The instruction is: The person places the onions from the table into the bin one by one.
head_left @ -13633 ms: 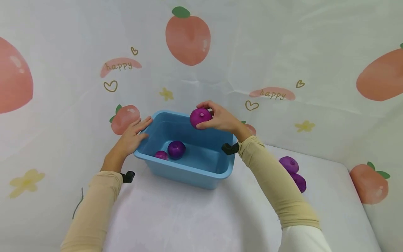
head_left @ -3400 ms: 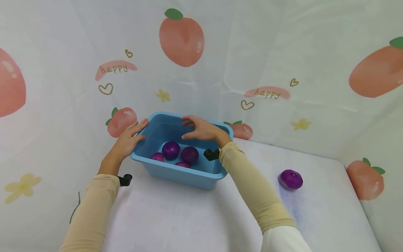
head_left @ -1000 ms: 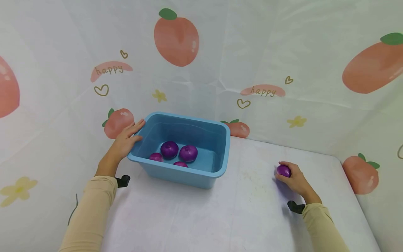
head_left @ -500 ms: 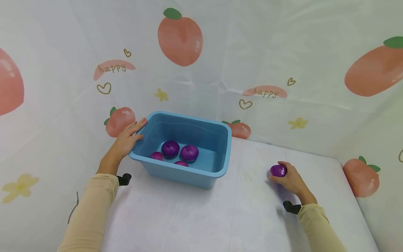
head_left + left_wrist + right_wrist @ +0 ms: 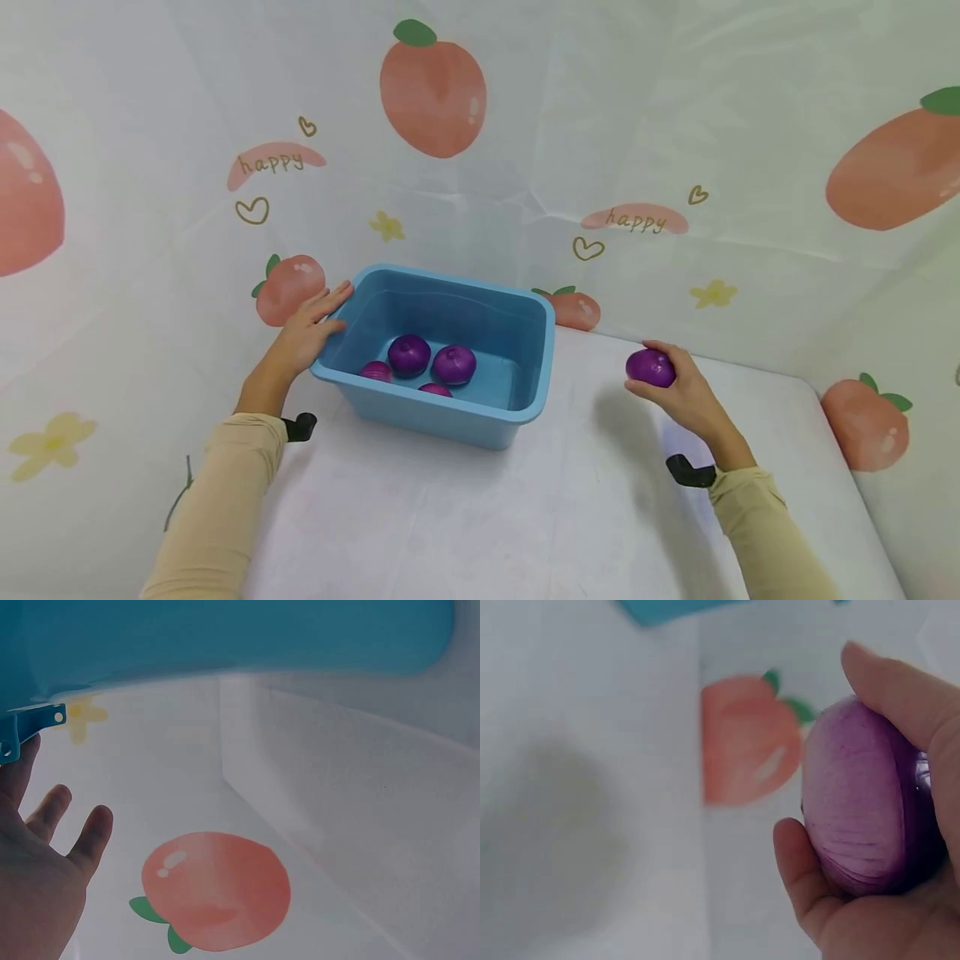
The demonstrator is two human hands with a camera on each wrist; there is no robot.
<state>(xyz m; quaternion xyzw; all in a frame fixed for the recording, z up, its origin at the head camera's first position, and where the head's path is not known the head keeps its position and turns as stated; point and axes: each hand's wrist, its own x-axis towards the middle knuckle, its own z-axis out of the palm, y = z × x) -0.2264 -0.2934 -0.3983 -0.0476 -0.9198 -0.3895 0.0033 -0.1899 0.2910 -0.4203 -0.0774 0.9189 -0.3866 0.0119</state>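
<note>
My right hand (image 5: 686, 392) holds a red onion (image 5: 650, 367) between thumb and fingers, raised over the right part of the table with its shadow below. In the right wrist view the onion (image 5: 862, 799) shows its purple ribbed skin, with the thumb on one side and fingers on the other. A blue plastic bin (image 5: 442, 425) stands left of centre. At its left end my left hand (image 5: 300, 337) rests against the rim, fingers extended. Seen from the left wrist, the fingers (image 5: 94, 836) are spread under the bin's edge (image 5: 225, 645). Several red onions (image 5: 453, 365) lie inside the bin.
The white table (image 5: 450, 517) carries the bin, which stands near the back cloth (image 5: 510, 167) printed with peaches. That cloth also closes off the right side, beside the table edge.
The right hand first put more onions in the bin, then reached right to the last one on the table. It has now lifted that onion. The left hand stays on the rim.
</note>
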